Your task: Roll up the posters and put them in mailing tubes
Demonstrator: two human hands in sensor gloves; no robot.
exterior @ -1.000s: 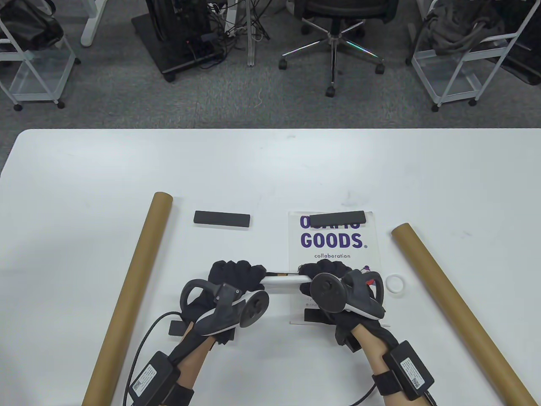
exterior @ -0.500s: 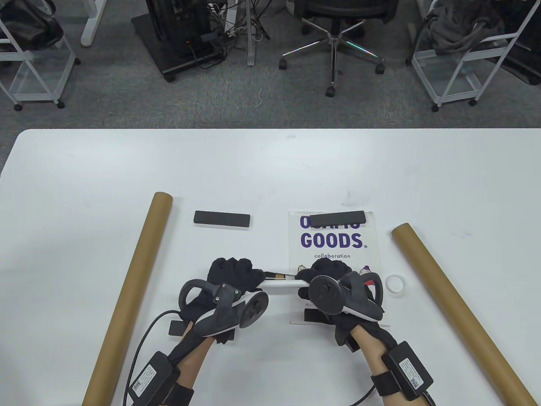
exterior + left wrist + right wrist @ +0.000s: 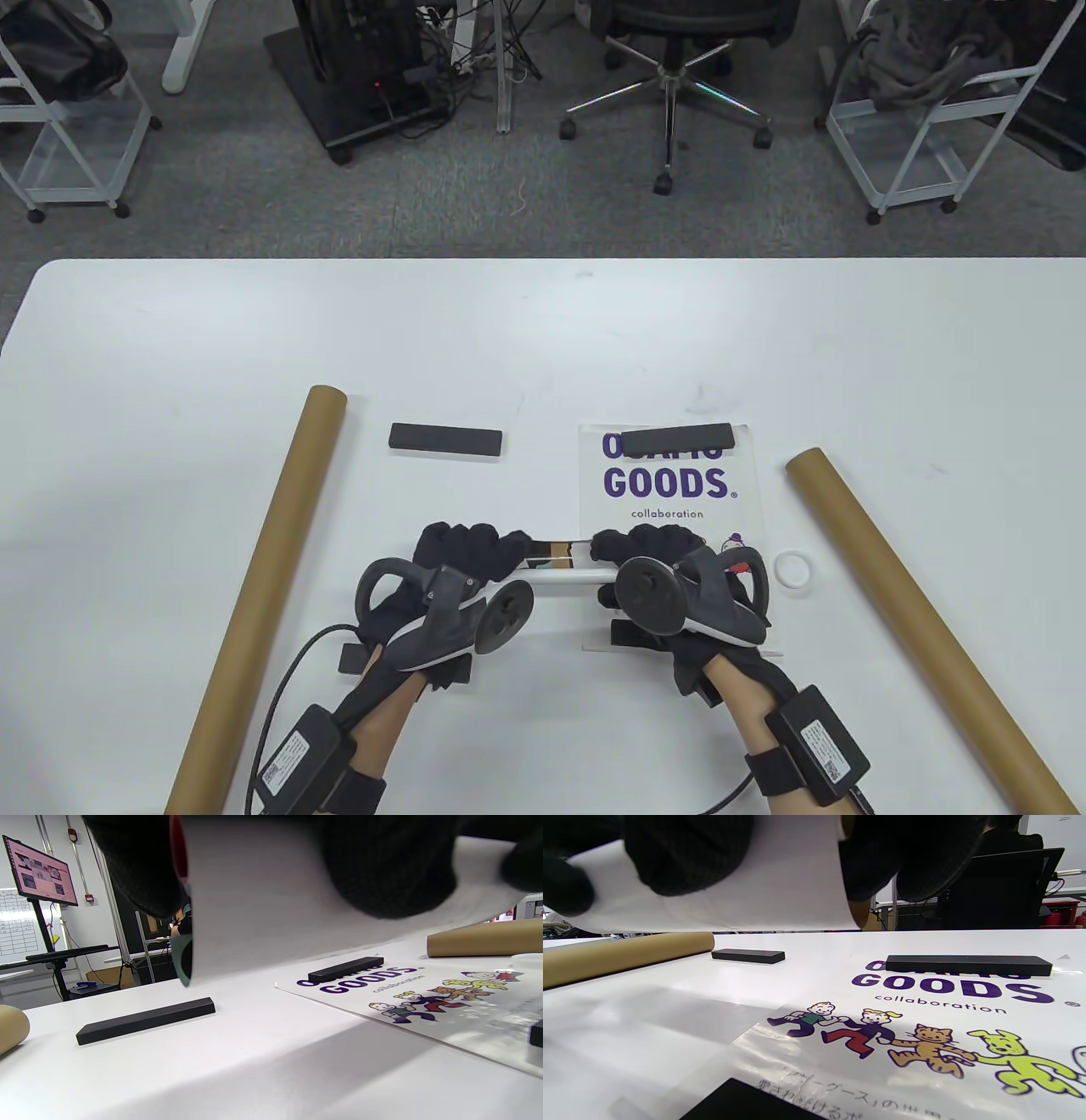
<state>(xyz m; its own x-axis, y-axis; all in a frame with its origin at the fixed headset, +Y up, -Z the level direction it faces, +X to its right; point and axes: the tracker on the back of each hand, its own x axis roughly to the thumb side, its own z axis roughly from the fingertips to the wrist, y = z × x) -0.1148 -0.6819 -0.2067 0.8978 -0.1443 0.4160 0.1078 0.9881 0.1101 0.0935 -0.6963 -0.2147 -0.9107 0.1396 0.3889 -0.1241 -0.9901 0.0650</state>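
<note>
A rolled white poster [image 3: 564, 567] is held level above the table, near the front middle. My left hand [image 3: 471, 552] grips its left end, and my right hand [image 3: 645, 548] grips its right end. Both wrist views show the paper roll [image 3: 271, 895] [image 3: 746, 887] under curled gloved fingers. A flat poster [image 3: 670, 501] printed "GOODS collaboration" lies below my right hand, weighted at its far edge by a black bar [image 3: 679, 438]. Two brown mailing tubes lie on the table, one at the left [image 3: 263, 586] and one at the right [image 3: 916, 620].
A second black bar [image 3: 445, 439] lies loose left of the flat poster. A white tube cap [image 3: 795, 569] sits between the poster and the right tube. Another black bar [image 3: 636, 635] holds the poster's near edge. Carts and an office chair stand beyond the table.
The roll has turned a little in my hands, and its coloured inner edge now shows more between them. Both hands stayed in place.
</note>
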